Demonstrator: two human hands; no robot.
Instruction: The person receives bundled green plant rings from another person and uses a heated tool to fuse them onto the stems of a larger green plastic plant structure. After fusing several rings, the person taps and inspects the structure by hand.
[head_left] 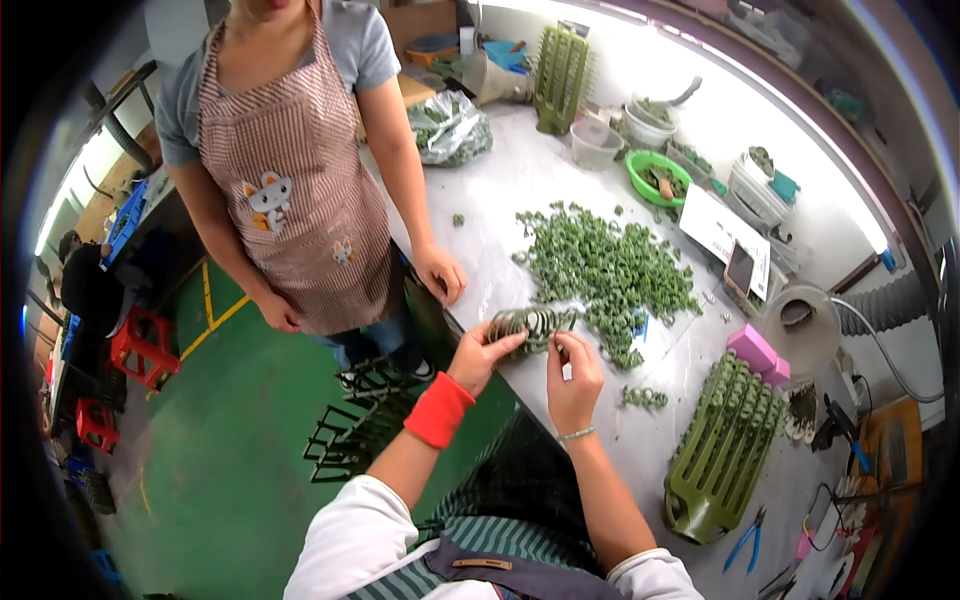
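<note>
My left hand [482, 352], with a red wristband above it, is closed around a bundle of thin green rings [537, 320] just above the table's near edge. The fingers of my right hand [573, 380] are pinched together at the right end of that bundle; whatever small piece they grip is hidden. Beyond both hands, a large heap of small green ring-shaped pieces [600, 262] is spread over the white table [480, 200]. A short row of the same green pieces [645, 398] lies to the right of my right hand.
A green slotted rack [715, 450] carrying rows of pieces stands right, beside pink blocks [752, 348] and blue-handled pliers [743, 540]. Farther back are a green basin [640, 178], a clear tub [594, 145] and a plastic bag [450, 128]. A person in an apron [290, 170] stands at left.
</note>
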